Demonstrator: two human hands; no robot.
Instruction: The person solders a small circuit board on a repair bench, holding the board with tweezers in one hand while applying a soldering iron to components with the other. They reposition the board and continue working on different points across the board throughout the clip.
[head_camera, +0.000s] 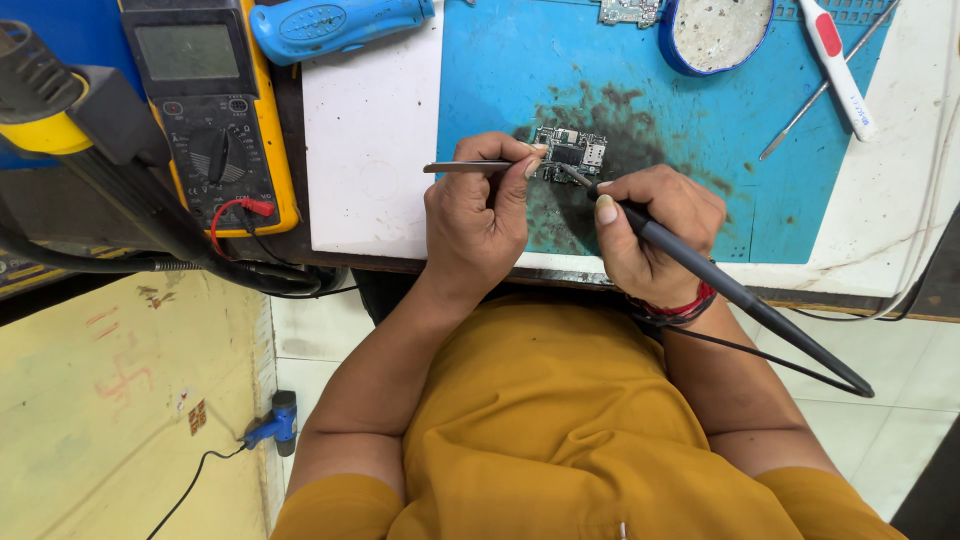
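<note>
Mustard-yellow shirt fabric (560, 440) is filling the foreground below both hands. Left hand (475, 215) is pinching slim metal tweezers (470, 167); right hand (655, 235) is gripping a black soldering iron (740, 295), its tip touching a small green circuit board with silver shields (570, 153). That board is lying on a scorched blue work mat (680, 130), near the counter (900, 200) front edge. Open mat is showing to the right; a yellow multimeter (215, 110) is sitting well apart on the left.
</note>
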